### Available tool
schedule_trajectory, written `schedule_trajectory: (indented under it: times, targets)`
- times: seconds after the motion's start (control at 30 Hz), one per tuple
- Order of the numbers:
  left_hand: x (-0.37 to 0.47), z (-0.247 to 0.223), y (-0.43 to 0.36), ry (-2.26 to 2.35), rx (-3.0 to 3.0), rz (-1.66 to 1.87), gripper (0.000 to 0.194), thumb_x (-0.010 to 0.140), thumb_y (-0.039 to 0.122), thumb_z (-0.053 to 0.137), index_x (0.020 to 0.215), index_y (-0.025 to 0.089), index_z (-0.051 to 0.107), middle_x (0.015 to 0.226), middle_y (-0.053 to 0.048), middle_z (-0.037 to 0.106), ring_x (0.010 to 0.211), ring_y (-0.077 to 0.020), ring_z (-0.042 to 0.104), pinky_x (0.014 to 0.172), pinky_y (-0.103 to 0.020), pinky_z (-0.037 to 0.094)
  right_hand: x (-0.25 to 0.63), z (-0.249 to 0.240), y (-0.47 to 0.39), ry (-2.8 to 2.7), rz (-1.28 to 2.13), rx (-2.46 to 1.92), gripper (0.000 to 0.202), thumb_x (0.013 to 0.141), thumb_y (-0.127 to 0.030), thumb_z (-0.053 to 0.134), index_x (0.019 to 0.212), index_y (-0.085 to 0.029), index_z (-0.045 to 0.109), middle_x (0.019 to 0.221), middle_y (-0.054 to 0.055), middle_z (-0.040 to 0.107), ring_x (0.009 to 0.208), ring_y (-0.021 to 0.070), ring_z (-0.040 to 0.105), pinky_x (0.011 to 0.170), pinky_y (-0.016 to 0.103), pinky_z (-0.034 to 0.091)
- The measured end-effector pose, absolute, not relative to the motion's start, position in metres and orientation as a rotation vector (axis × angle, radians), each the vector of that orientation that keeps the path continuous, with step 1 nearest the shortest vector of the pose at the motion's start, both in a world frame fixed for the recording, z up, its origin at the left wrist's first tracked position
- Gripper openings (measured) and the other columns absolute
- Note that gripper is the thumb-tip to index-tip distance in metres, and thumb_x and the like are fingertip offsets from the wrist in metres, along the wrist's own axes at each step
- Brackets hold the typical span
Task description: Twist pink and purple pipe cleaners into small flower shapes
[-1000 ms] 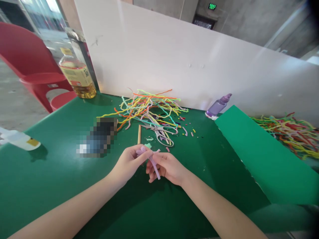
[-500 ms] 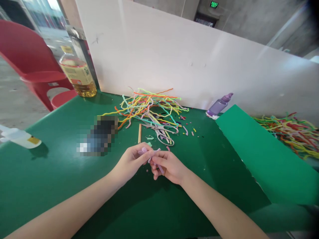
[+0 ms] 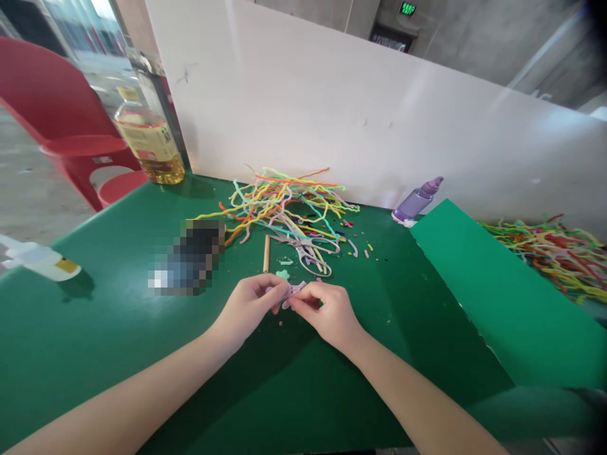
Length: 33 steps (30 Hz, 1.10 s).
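Head view: lilac strip [image 3: 297, 288] in both hands [image 3: 256, 302] [image 3: 331, 311], "EXIT" sign [image 3: 408, 8] beyond.

A green lit sign [image 3: 408, 9], high on the grey wall [image 3: 459, 38] beyond the counter's [image 3: 379, 392] far edge, reads "EXIT" in its lower line; the characters in the line above are too small to tell; at the counter's far left corner, the bottle of yellow liquid [image 3: 149, 142] bears a pale yellow label with dark characters, too blurred to read; on the white bottle [image 3: 40, 259] at the left edge, a yellow label [image 3: 67, 265] shows nothing legible; past that edge, a small white sticker [image 3: 102, 160] on the red chair [image 3: 42, 88] is equally unreadable.
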State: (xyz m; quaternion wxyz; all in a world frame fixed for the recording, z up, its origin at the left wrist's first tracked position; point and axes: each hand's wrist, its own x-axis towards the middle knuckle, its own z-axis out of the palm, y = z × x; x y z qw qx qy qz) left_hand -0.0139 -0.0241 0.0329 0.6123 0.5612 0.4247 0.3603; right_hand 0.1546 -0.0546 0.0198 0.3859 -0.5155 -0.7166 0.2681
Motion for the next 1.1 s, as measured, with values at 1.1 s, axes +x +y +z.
schedule_trajectory:
  times: [1.1]
  targets:
    - [-0.011, 0.029, -0.028, 0.898, 1.257, 0.855, 0.018, 0.074, 0.032, 0.065, 0.073, 0.015, 0.062, 0.067, 0.001, 0.059, 0.062, -0.0127, 0.053, 0.058, -0.023, 0.043, 0.163, 0.034, -0.046, -1.547, 1.545, -1.195, 0.024, 0.079, -0.039, 0.060, 0.075, -0.017, 0.051, 0.058, -0.005, 0.046, 0.046, 0.0053, 0.033, 0.043, 0.020, 0.022]
